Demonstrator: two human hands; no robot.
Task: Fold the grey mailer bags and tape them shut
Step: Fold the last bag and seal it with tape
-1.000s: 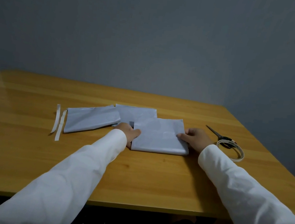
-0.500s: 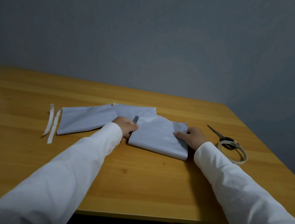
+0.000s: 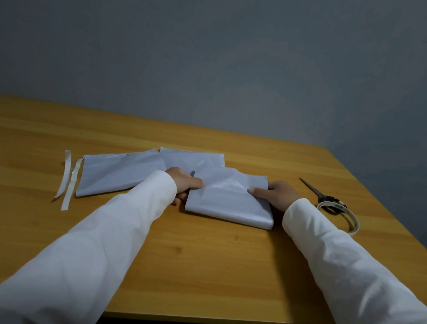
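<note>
While pinching the grey mailer bag (image 3: 229, 201) mid-frame, left hand (image 3: 184, 182) and right hand (image 3: 276, 195) clamped on opposite edges: folding; next, reaching for tape roll (image 3: 340, 216) at right.

One head-worn camera looks forward and down from close range, the table (image 3: 195, 266) running toward twelve o'clock, the wall (image 3: 219, 56) beyond.

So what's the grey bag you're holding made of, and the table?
The grey mailer bag looks like thin plastic film: smooth, slightly glossy, with soft wrinkles and a pale sheen where light hits it. The table looks like wood or a wood-look laminate: yellow-brown, with grain lines and small knots, and a faint shine.
</note>
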